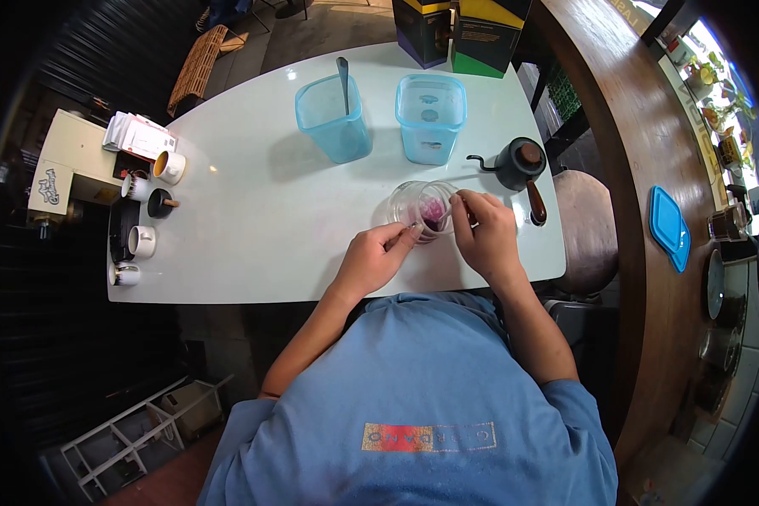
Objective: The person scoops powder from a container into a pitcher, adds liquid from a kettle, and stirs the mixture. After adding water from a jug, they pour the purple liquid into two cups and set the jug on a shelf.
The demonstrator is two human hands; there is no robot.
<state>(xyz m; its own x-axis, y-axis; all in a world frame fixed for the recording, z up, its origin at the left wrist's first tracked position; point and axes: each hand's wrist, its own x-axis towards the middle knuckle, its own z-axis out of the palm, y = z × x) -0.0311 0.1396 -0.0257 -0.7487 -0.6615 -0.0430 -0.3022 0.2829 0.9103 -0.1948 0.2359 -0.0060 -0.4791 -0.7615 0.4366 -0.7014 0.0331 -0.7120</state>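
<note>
A clear round glass vessel (403, 202) with purple-pink contents stands near the front edge of the white table. My left hand (375, 257) pinches the glass's near-left rim between thumb and fingers. On the other side, my right hand (487, 232) is closed in a pinch at the right rim; what sits between its fingertips is too small to name. Beyond the hands are two light-blue plastic tubs: the left tub (333, 135) has a grey-handled utensil (343, 84) leaning in it, the right tub (431, 139) is translucent.
A black hand grinder (514, 164) with crank and wooden handle stands right of the glass. Several cups, including a white mug (142, 241), and a cream machine (76, 160) line the left end. Dark boxes (481, 38) stand at the back; blue lids (670, 228) lie on the wooden counter (649, 169).
</note>
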